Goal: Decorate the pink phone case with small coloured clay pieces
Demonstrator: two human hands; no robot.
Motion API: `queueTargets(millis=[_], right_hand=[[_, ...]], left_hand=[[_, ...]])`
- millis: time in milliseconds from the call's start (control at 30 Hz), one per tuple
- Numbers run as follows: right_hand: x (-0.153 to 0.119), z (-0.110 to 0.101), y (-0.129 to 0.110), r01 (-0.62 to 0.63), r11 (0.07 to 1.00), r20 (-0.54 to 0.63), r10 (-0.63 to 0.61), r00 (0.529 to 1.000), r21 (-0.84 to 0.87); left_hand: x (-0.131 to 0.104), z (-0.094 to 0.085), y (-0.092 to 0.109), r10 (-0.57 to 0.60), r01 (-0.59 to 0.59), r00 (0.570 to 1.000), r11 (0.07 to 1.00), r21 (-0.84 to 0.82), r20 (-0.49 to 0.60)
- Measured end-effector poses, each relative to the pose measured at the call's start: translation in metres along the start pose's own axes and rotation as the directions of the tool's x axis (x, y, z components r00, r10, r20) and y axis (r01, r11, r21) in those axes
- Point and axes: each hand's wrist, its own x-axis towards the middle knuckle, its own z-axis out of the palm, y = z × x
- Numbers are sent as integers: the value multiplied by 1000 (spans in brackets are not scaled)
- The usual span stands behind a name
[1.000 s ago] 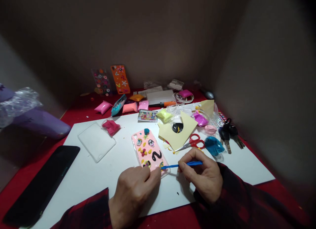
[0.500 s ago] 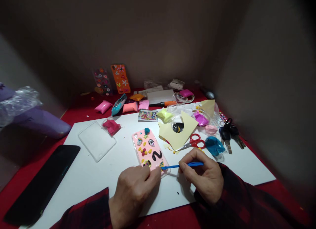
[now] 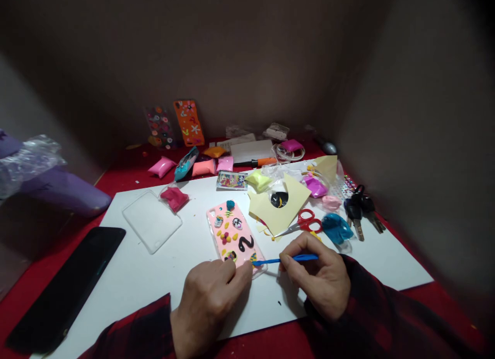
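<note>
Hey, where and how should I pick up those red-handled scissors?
Probably best by the red handles of the scissors, coming from above on the right side. They lie flat, loops toward the right and blades pointing left, so this keeps clear of the metal. The teal packet close beside the loops favours a top-down pinch. Your right hand already holds a blue tool.

Red-and-black plaid long sleeves (image 3: pixel 137 328)
</note>
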Motion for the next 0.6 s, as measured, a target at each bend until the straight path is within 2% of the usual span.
queueTargets(millis=[367, 600], right_hand=[[0, -1, 2, 12, 1000, 13, -12, 1000, 2], [0, 0, 3, 36, 999, 5, -36, 999, 5]], left_hand=[[-1, 0, -1, 13, -15, 999, 997, -77, -31], [-4, 2, 3, -122, 117, 992, 976, -182, -17]])
